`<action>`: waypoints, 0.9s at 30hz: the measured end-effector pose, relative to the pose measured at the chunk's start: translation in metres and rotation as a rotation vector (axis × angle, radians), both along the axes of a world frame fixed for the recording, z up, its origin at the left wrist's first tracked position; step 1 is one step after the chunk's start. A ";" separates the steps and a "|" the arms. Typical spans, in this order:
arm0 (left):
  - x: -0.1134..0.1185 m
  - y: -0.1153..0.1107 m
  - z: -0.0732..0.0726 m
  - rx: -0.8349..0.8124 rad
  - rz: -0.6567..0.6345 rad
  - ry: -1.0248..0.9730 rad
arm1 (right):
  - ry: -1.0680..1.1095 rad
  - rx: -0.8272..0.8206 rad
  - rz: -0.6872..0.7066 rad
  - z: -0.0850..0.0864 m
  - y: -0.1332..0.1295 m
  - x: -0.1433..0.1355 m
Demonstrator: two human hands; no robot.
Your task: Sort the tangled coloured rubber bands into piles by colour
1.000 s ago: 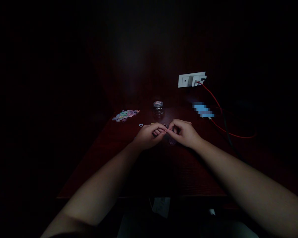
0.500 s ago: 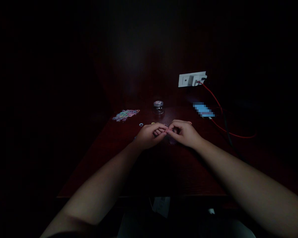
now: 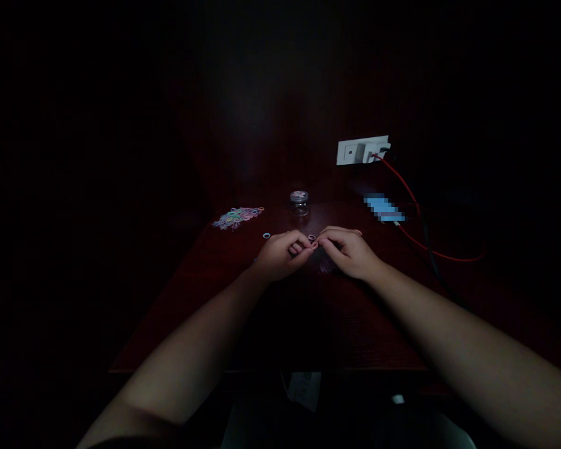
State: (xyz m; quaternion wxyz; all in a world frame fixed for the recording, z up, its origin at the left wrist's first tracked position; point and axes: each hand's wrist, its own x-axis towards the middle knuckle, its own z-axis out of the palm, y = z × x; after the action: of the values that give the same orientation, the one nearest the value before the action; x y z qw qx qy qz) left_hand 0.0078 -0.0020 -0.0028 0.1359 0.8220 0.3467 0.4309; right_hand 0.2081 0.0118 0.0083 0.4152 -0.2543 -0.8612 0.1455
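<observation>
Over the middle of a dark red table, my left hand pinches a small orange-pink band between thumb and fingers. My right hand is closed beside it, its fingertips at the band's right side; whether they grip it is too small to tell. A purple band lies just beyond the fingertips. Left of my left hand is a light blue band. An orange band shows behind my right hand. Some dim purple bands lie below my right hand.
A pile of coloured bands lies at the back left. A small clear jar stands at the back centre. Toward the right are a blurred phone, a red cable and a wall socket plate.
The fingertips of my hands have shifted slightly apart, and the orange-pink band between them shows more. The purple band beyond them is more visible; the yellow one is now mostly hidden.
</observation>
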 end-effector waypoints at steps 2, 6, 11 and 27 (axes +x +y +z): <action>0.000 0.000 0.001 -0.006 0.004 0.003 | 0.000 0.022 -0.010 0.001 -0.001 0.000; 0.000 -0.002 0.003 -0.011 0.018 0.001 | -0.019 0.042 -0.028 0.000 -0.001 0.000; 0.000 -0.001 0.001 -0.020 0.013 -0.014 | -0.022 0.018 -0.013 -0.003 0.000 -0.001; 0.002 -0.004 0.003 -0.062 0.028 -0.090 | -0.033 -0.031 -0.001 -0.005 0.000 -0.003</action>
State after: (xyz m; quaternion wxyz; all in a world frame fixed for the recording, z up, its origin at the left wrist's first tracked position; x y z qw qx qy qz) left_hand 0.0099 -0.0062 -0.0001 0.1707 0.7921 0.3650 0.4585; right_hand 0.2056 0.0116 0.0031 0.3970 -0.2635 -0.8655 0.1545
